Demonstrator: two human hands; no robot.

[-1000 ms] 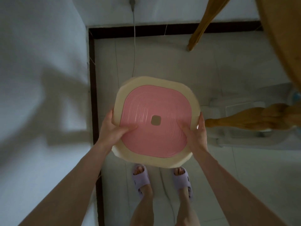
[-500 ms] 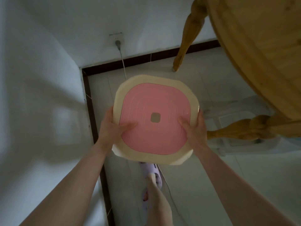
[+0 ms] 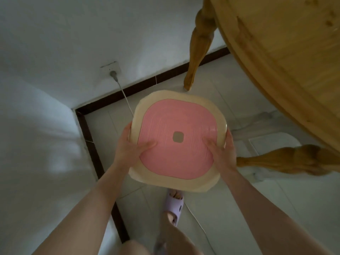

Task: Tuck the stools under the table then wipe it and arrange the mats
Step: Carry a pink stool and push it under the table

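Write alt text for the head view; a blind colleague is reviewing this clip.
Two bare hands, left hand and right hand, hold a cream stool with pink seat above a pale tiled floor, beside a round wooden table at upper right. One lilac slipper shows below.

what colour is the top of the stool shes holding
Pink ribbed centre with a cream border on the stool, plus a small grey-beige square in the middle; seen in the head view.

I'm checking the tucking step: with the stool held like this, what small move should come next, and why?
Probably carry the stool right and forward toward the gap between the table legs. Both hands, left and right, grip its rim, and it is not yet under the table.
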